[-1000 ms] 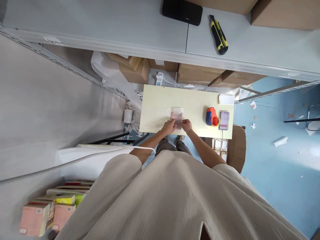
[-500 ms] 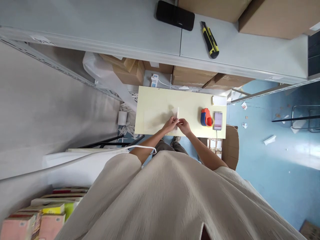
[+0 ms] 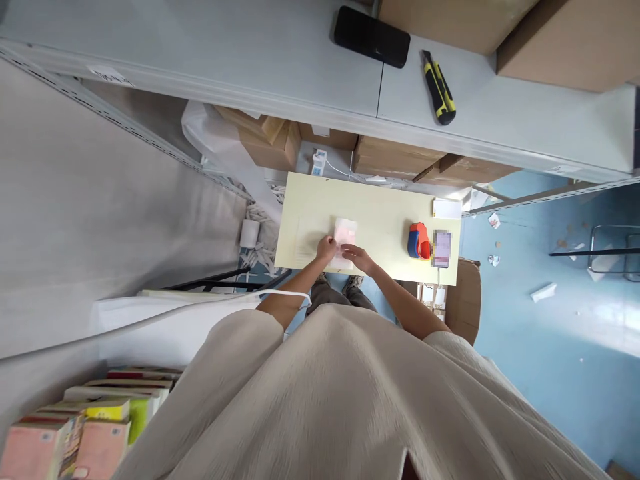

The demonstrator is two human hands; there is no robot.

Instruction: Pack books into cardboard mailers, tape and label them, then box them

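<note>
A small pale pink packet in clear wrap [image 3: 345,235] lies flat on the pale yellow table [image 3: 380,207]. My left hand [image 3: 326,249] pinches the packet's left near edge, fingers curled. On the packet's near right side rests my right hand [image 3: 356,256], fingers pressed on its lower edge. Both forearms reach out from under my cream shirt.
A red and blue tape dispenser [image 3: 418,241] and a phone [image 3: 441,248] sit on the table's right end, a white card [image 3: 447,209] behind them. On the grey shelf [image 3: 250,53] above lie a black case [image 3: 371,37] and a yellow utility knife [image 3: 439,88]. Cardboard boxes [image 3: 395,153] stand beneath; pink packs [image 3: 70,440] are stacked lower left.
The packet was held upright on edge between both hands half a second ago; now it lies flat on the table, and both hands have shifted slightly left.
</note>
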